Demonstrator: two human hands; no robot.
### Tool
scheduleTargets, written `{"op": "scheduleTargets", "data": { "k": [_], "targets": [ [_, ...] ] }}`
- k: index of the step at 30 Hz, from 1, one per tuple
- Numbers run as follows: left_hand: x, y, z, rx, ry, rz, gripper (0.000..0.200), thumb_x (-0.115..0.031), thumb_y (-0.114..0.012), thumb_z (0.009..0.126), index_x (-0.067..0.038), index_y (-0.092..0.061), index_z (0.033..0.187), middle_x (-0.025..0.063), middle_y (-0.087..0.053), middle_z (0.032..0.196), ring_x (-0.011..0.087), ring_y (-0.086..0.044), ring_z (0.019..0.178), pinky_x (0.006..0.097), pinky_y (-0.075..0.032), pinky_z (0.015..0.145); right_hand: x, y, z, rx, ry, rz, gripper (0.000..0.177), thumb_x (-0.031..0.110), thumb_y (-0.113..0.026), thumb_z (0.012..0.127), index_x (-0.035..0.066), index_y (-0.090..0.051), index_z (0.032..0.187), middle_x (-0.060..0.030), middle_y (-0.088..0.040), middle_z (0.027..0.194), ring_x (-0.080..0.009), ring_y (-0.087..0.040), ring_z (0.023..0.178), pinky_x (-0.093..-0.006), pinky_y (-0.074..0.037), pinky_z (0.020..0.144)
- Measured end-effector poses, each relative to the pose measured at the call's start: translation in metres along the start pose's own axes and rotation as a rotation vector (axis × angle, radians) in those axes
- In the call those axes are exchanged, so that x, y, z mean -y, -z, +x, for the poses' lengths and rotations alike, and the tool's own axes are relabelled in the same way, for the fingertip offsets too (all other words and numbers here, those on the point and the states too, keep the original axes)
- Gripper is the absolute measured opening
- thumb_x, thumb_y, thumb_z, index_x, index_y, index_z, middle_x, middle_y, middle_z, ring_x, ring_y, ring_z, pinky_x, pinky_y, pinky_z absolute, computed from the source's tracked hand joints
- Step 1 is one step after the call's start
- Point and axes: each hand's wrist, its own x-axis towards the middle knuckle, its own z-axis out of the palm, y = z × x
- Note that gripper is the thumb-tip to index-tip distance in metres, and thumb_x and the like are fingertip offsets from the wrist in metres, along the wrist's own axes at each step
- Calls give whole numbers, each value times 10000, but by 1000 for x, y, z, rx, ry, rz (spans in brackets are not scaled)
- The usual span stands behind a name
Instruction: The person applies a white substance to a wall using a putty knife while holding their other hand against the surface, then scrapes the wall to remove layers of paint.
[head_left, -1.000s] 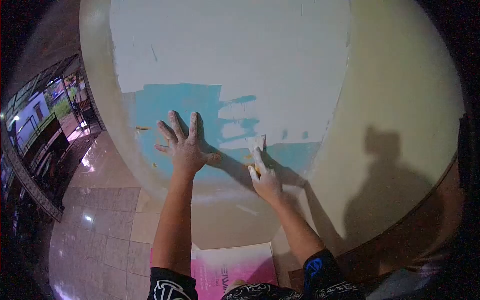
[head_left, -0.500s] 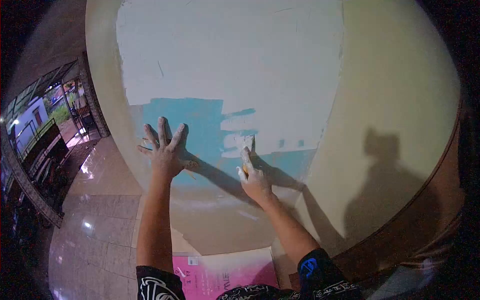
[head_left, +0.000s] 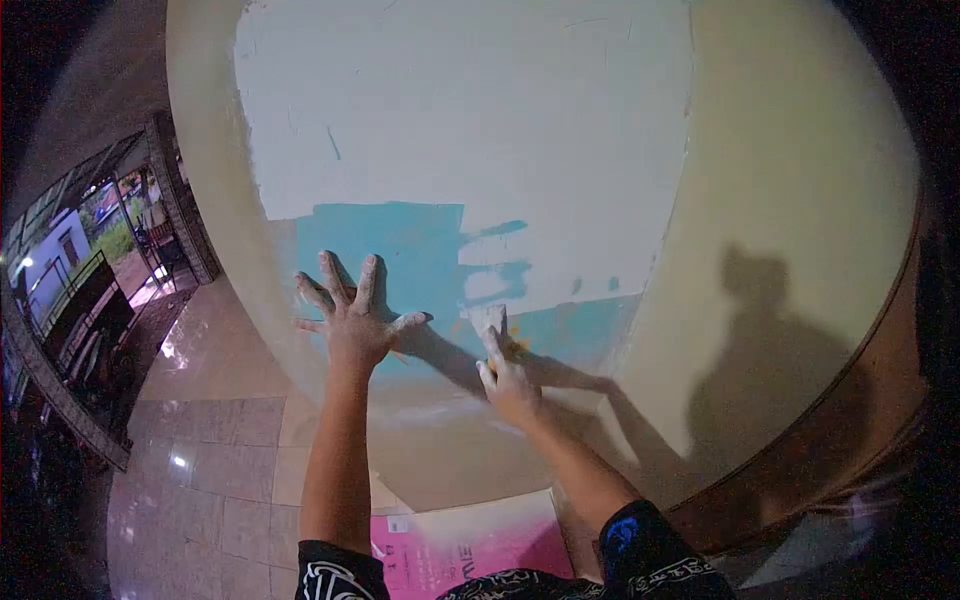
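My right hand [head_left: 514,388] grips a putty knife [head_left: 488,320], its blade pressed to the wall at the lower edge of the white coating. Part of a yellow handle shows between the fingers; the rest is hidden by the hand. My left hand [head_left: 356,328] is spread with its fingers apart, resting on the wall over a teal patch [head_left: 412,245]. Whitish residue coats the fingers of both hands. Above them, a broad white-coated area [head_left: 465,110] covers the wall, with several teal streaks showing through near the knife.
A pink printed board or box [head_left: 470,550] lies below by my body. Glossy floor tiles [head_left: 205,450] stretch to the left, towards an opening [head_left: 130,230] with metal railings. Cream wall [head_left: 790,150] continues right, bearing my shadow. A brown edge [head_left: 840,400] borders it.
My right hand and the putty knife have moved down the wall, with altered white and teal marks behind the blade. The view has shifted slightly. My left hand stays spread on the wall.
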Motion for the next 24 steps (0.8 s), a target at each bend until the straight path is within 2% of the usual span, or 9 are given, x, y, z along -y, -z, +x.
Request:
{"op": "scheduleTargets", "data": {
  "k": [3,5,6,7,13,15,17,20,24],
  "targets": [
    [-2,-2,-1,-26,-13,-11,1133,-914,-633,513,-325,-465,1466,231,16,1640,595,174,1417,911,-24,835,-7,-10,-5,81,-60,-10,690,219,-585,951,177,-257,1557,-265,-670,801,-428,-660,670,-516,-520,599],
    [-11,13,-1,50,24,57,1137,-921,-617,523,-322,-451,1475,232,15,1639,588,176,1421,912,-20,835,12,12,24,-148,129,-16,687,234,-578,956,194,-253,1561,-257,-657,752,-411,-651,632,-508,-510,578],
    [-17,19,1,120,74,57,1142,-921,-617,522,-320,-448,1478,229,16,1640,584,178,1422,913,-15,836,28,29,40,4,-55,-40,684,255,-571,960,196,-252,1562,-237,-643,708,-393,-631,587,-495,-492,546],
    [-18,20,3,187,126,56,1147,-921,-617,520,-318,-445,1480,227,17,1640,581,180,1423,914,-9,836,35,36,54,-97,32,-151,679,267,-564,965,200,-250,1564,-221,-631,687,-380,-616,561,-486,-477,523],
    [-15,18,3,164,96,44,1174,-910,-637,519,-297,-417,1497,224,58,1638,579,189,1420,896,5,875,12,5,24,-181,93,10,664,268,-554,970,176,-262,1559,-251,-668,791,-394,-629,594,-489,-494,549],
    [-13,15,2,168,73,47,1209,-896,-666,520,-268,-382,1514,245,100,1627,581,209,1411,860,4,953,3,-5,6,-4,-32,-50,667,272,-556,968,159,-262,1557,-270,-676,868,-413,-645,660,-507,-510,601],
    [-1,-2,0,-23,-50,17,1212,-900,-662,519,-266,-384,1513,251,98,1626,581,207,1412,862,0,950,24,16,25,-31,-15,-18,667,274,-552,968,161,-260,1557,-278,-670,888,-427,-649,715,-525,-515,645],
    [-13,11,1,142,95,35,1147,-908,-632,515,-351,-410,1493,198,74,1644,566,205,1423,918,-7,838,66,68,76,11,-89,-34,663,279,-540,970,163,-258,1558,-277,-668,877,-441,-648,746,-541,-514,670],
    [-16,17,3,183,110,58,1159,-905,-634,514,-350,-391,1502,196,74,1645,562,202,1426,914,-24,856,74,80,85,-14,-131,-37,659,292,-513,980,173,-235,1566,-270,-668,860,-454,-644,739,-552,-507,663]
  ]
}}
